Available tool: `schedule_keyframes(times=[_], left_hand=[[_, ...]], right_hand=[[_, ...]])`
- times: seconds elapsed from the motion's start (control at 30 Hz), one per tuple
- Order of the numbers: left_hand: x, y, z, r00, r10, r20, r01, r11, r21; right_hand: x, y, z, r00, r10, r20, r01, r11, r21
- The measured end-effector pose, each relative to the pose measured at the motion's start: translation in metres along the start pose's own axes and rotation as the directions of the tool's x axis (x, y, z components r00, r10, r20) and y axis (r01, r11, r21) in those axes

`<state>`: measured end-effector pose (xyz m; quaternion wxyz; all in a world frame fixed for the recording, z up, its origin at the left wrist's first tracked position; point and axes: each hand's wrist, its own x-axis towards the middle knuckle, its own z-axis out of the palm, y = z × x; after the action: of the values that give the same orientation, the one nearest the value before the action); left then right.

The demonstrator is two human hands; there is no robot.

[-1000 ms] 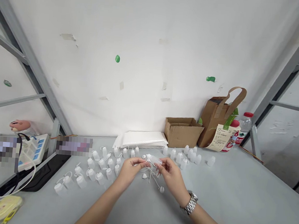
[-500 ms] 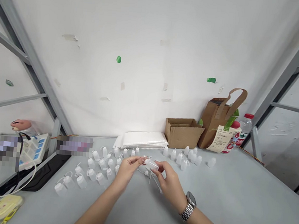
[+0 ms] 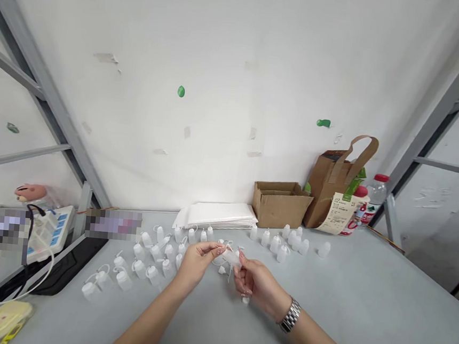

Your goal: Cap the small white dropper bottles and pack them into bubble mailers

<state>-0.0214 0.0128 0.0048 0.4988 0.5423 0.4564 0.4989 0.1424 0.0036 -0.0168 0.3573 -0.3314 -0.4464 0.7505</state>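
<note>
Between my two hands is a small translucent white squeeze bottle [image 3: 230,256], tilted above the table. My left hand [image 3: 195,261] pinches its upper left end, where a thin strap shows. The fingers of my right hand [image 3: 260,286] are closed on the lower right end of the bottle. Beneath them lie loose white caps with thin straps [image 3: 222,270], partly hidden by my hands. A group of similar capped bottles [image 3: 124,279] stands left of my left hand. More small bottles [image 3: 282,253] are beyond my right hand, some of them without visible straps.
At the back by the wall are a stack of white packets [image 3: 218,214], an open cardboard box [image 3: 282,209], a brown paper bag [image 3: 324,185] and a red-capped bottle [image 3: 376,198]. A power strip [image 3: 49,234] with cables and a yellow case [image 3: 6,318] lie on the left.
My right hand has turned, with its fingers curled further round the bottle and the wrist rolled. My left hand keeps its pinch. The view has shifted slightly.
</note>
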Motion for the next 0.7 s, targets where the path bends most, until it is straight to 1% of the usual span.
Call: schedule_keyframes(times=[0.03, 0.07, 0.13, 0.17, 0.23, 0.27, 0.37, 0.43, 0.53, 0.6, 0.63, 0.7], left_hand=[[0.000, 0.000, 0.000, 1.000, 0.008, 0.000, -0.008, 1.000, 0.009], [0.000, 0.000, 0.000, 1.000, 0.014, -0.005, -0.014, 1.000, 0.017], [0.000, -0.001, 0.001, 0.999, 0.016, -0.033, -0.015, 1.000, 0.024], [0.000, -0.002, 0.001, 0.998, 0.011, -0.054, -0.010, 1.000, 0.023], [0.000, -0.003, 0.002, 0.997, 0.000, -0.083, 0.002, 1.000, 0.015], [0.000, -0.003, 0.003, 0.996, -0.003, -0.086, 0.004, 1.000, 0.011], [-0.001, -0.004, 0.003, 0.998, -0.018, -0.059, 0.018, 1.000, -0.010], [-0.001, -0.003, 0.004, 0.998, -0.047, -0.035, 0.045, 0.997, -0.056], [-0.002, 0.000, 0.003, 0.996, -0.087, 0.006, 0.087, 0.990, -0.114], [-0.003, 0.003, 0.003, 0.995, -0.097, 0.002, 0.097, 0.992, -0.086], [-0.004, 0.004, 0.003, 0.995, -0.096, -0.009, 0.095, 0.994, -0.057], [-0.003, 0.005, 0.002, 0.995, -0.093, -0.035, 0.093, 0.996, -0.019]], right_hand=[[-0.001, -0.001, 0.001, 1.000, 0.008, 0.009, -0.008, 1.000, 0.012], [-0.001, -0.003, 0.002, 1.000, -0.007, -0.013, 0.007, 1.000, -0.004], [-0.003, -0.007, 0.005, 0.988, -0.110, -0.110, 0.099, 0.990, -0.101], [-0.003, -0.008, 0.007, 0.971, -0.182, -0.156, 0.156, 0.974, -0.163], [-0.003, -0.009, 0.008, 0.933, -0.298, -0.201, 0.237, 0.931, -0.278], [-0.003, -0.009, 0.007, 0.923, -0.326, -0.204, 0.251, 0.913, -0.322], [-0.002, -0.006, 0.004, 0.921, -0.338, -0.196, 0.239, 0.884, -0.402], [-0.002, -0.004, 0.002, 0.917, -0.354, -0.185, 0.241, 0.860, -0.450], [-0.005, -0.005, 0.003, 0.895, -0.410, -0.178, 0.243, 0.780, -0.576], [-0.009, -0.008, 0.006, 0.889, -0.428, -0.164, 0.229, 0.725, -0.650], [-0.010, -0.009, 0.007, 0.893, -0.425, -0.151, 0.224, 0.709, -0.669], [-0.012, -0.011, 0.009, 0.909, -0.400, -0.117, 0.223, 0.703, -0.675]])
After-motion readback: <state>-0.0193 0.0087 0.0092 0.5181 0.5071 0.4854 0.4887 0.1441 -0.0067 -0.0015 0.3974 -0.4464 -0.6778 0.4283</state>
